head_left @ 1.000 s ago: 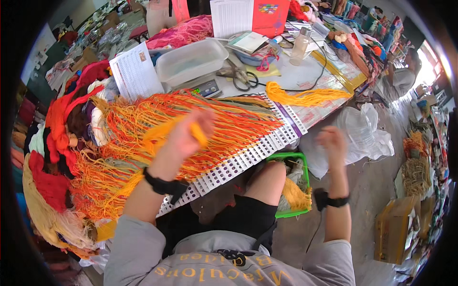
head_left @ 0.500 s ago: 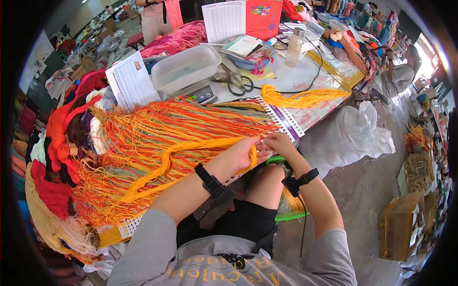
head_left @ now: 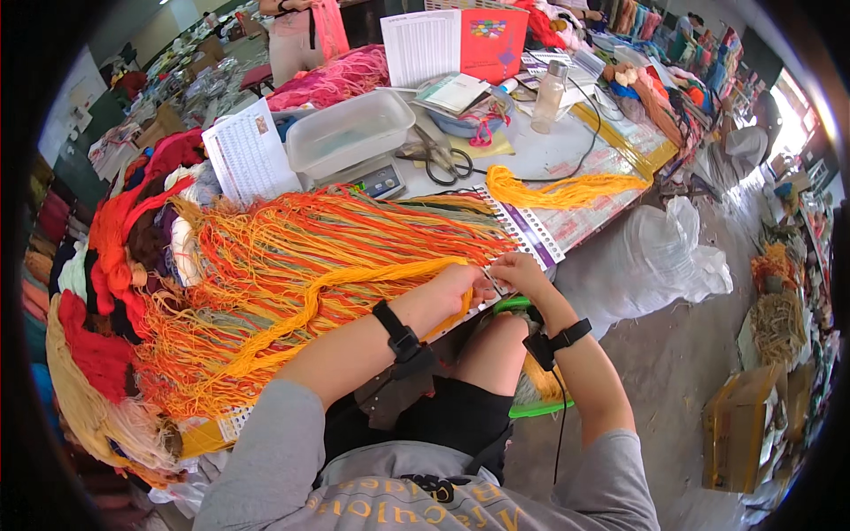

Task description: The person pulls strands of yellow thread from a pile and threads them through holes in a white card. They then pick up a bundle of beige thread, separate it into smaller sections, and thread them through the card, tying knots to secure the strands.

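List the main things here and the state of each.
Left hand: curled around yellow yarn
Right hand: bent, grip unclear
Yellow yarn: draped over orange strands
Tub: lidless, on the scale
Scale: display lit
Bottle: upright
Scissors: lying flat
Red booklet: standing
White bag: bulging

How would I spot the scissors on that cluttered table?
Start at the white-topped table and find the translucent plastic tub beyond the spread of orange and yellow yarn. Just right of the tub lie the scissors. Their two dark ring handles set them apart from the small pink looped item nearby.
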Available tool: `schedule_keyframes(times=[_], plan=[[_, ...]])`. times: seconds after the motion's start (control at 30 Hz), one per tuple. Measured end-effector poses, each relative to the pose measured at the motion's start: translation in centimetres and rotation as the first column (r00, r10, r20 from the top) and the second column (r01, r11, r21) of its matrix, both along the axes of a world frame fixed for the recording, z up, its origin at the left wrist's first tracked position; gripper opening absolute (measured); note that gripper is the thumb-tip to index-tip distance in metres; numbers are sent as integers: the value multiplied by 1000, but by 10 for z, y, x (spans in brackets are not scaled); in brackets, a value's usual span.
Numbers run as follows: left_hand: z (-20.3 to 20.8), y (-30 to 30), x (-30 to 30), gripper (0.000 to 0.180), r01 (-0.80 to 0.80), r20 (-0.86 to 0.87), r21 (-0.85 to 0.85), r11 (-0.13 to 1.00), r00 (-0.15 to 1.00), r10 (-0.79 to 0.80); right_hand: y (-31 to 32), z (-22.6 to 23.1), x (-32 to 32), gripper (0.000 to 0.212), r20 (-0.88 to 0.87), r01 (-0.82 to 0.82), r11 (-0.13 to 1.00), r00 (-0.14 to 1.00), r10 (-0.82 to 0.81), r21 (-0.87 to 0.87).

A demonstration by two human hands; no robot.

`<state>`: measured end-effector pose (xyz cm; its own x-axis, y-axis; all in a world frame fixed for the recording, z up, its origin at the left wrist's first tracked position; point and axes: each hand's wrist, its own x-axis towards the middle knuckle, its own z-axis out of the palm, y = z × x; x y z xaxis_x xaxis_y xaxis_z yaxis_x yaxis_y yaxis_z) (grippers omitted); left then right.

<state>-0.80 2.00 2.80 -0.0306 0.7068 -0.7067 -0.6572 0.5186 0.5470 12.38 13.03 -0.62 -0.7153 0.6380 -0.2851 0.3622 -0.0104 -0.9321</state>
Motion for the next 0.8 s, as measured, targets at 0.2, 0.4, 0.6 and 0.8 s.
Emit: schedule_keyframes(times=[0.2, 0.4, 0.6, 0.8], plan=[[-32, 2, -1, 8, 15, -47, 303, 953, 999, -1, 0, 3, 0, 15, 77, -58, 998, 995, 59, -18], [14, -7, -12, 11, 212, -611, 52, 976, 780, -137, -6, -2, 8, 14, 31, -29, 1000, 999, 29, 13], [43, 1, -83, 12, -5, 370, 393, 920, 917, -153, -4, -2, 0, 13, 109, -96, 987, 991, 82, 128], [-7, -15, -14, 16, 428, -429, 376, 822, 867, -256, -4, 5, 10, 13, -74, -75, 992, 995, 67, -102]])
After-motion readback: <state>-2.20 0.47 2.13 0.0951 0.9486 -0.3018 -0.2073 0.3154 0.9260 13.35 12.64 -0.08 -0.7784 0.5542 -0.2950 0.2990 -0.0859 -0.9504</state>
